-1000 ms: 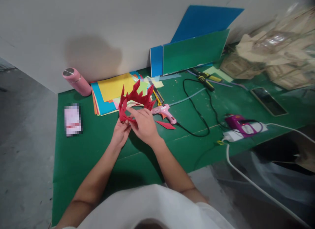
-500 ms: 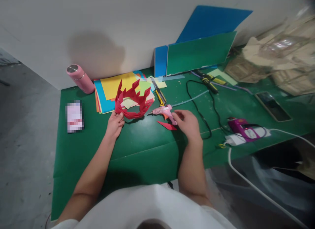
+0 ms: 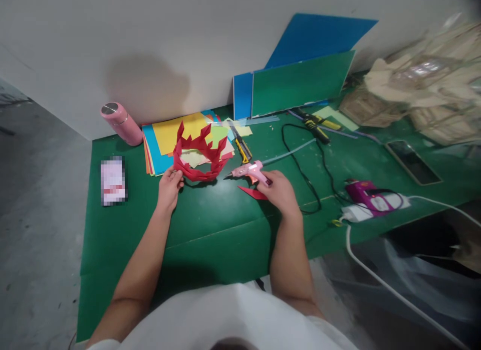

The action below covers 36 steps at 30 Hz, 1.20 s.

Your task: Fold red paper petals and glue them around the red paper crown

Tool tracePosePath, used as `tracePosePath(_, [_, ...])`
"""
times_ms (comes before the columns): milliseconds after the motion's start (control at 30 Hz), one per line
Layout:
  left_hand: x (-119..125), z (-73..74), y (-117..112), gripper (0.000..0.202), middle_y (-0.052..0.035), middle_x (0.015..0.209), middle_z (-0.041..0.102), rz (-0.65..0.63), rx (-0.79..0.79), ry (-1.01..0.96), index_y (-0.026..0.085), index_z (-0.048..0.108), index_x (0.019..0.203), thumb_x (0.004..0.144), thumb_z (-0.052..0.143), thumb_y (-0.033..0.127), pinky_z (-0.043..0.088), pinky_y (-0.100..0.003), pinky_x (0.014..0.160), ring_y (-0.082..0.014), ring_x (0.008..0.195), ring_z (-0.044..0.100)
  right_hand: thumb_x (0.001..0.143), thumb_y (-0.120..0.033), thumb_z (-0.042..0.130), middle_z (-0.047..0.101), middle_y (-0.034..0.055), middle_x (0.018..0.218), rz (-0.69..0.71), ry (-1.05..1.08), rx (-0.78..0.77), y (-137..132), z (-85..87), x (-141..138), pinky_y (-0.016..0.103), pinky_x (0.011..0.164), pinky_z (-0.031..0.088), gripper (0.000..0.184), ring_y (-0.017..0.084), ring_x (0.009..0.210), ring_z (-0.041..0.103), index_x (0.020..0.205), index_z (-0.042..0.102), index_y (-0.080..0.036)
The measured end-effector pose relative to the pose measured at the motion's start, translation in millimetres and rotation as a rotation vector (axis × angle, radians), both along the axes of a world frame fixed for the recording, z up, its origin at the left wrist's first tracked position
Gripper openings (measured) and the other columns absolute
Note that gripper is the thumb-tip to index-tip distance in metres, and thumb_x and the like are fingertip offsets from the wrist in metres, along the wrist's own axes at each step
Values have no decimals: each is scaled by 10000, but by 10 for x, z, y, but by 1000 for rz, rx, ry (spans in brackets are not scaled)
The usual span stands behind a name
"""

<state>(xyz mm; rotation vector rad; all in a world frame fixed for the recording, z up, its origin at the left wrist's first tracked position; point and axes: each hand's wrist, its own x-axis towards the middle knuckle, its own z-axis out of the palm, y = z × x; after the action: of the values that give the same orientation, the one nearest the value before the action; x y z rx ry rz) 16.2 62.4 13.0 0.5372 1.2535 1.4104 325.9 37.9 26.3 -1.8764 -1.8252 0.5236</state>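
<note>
My left hand [image 3: 171, 185] pinches the near left edge of a red folded-paper crown [image 3: 199, 177], a ring with upright points, tilted above the table. My right hand [image 3: 280, 192] is closed at the right end of a loose red folded paper piece [image 3: 248, 191], its fingertips on that piece. Just above those fingers lies a pink hot glue gun [image 3: 244, 170], nozzle to the left, its handle close against my hand. A pale blue strip [image 3: 289, 152] runs from behind the gun.
Coloured paper sheets [image 3: 160, 159] and a yellow utility knife [image 3: 244, 152] lie behind the crown. A pink bottle [image 3: 124, 127] stands at left. Black cable [image 3: 306, 177], a purple-and-white power strip [image 3: 370, 199], a phone [image 3: 413, 162] and yellow-black pliers [image 3: 317, 127] are at right.
My right hand has moved left and slightly down, from beside the glue gun's handle onto the end of the red paper piece. My left hand still holds the crown.
</note>
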Motion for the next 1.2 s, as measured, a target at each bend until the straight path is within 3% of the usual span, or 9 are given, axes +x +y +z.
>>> tracePosePath(167, [34, 17, 28, 299, 26, 691, 615, -28, -39, -87, 163, 628, 904, 656, 781, 231, 454, -170, 547, -65, 587, 556, 704, -253, 556, 599, 71, 822, -95, 42, 102, -43, 75, 4, 327, 661, 448, 307, 202, 703, 555, 954, 709, -162])
tracePosePath(467, [97, -42, 204, 138, -27, 897, 691, 6, 116, -167, 207, 664, 906, 778, 711, 225, 511, -205, 694, -112, 767, 628, 669, -206, 556, 613, 70, 940, -167, 5, 360, -8, 22, -33, 337, 681, 516, 357, 200, 743, 591, 1007, 673, -194])
tracePosePath(700, [125, -29, 374, 110, -24, 847, 667, 30, 124, -274, 204, 670, 896, 837, 614, 130, 471, -195, 646, -95, 701, 590, 675, -211, 559, 628, 74, 992, -178, -12, 397, -28, 45, -57, 324, 679, 529, 361, 193, 750, 612, 1019, 667, -201])
tracePosePath(833, [146, -46, 385, 105, -15, 722, 632, 121, 51, -259, 160, 637, 768, 861, 592, 141, 474, -204, 633, -85, 615, 557, 682, -212, 540, 667, 89, 983, -195, -30, 368, -18, 28, -38, 324, 680, 517, 379, 203, 753, 620, 1036, 671, -179])
tracePosePath(900, [151, -37, 336, 149, -17, 683, 618, 169, 28, -253, 146, 624, 743, 873, 556, 117, 498, -217, 670, -88, 613, 561, 685, -220, 534, 693, 88, 934, -217, -46, 320, -16, 25, -30, 331, 686, 509, 400, 215, 748, 626, 1056, 673, -171])
tracePosePath(1000, [170, -15, 160, 149, -68, 826, 662, 234, 62, -241, 131, 635, 818, 869, 505, 79, 522, -264, 833, -117, 767, 634, 684, -236, 534, 714, 85, 886, -251, -62, 254, -15, 29, -35, 332, 684, 503, 418, 228, 743, 638, 1070, 680, -170])
tracePosePath(1133, [313, -65, -294, 135, -91, 1101, 623, 275, 192, -69, 166, 601, 963, 863, 514, 141, 464, -320, 1011, -160, 1055, 633, 681, -242, 526, 724, 93, 952, -282, -72, 302, -5, 25, -53, 339, 713, 512, 420, 234, 782, 652, 1068, 675, -173])
tracePosePath(1200, [458, -120, -561, 142, -60, 1103, 610, 247, 200, -28, 208, 582, 991, 866, 524, 174, 457, -307, 1009, -150, 1088, 618, 683, -242, 523, 722, 93, 987, -293, -73, 343, 3, 12, -57, 342, 729, 519, 418, 233, 798, 655, 1071, 665, -178])
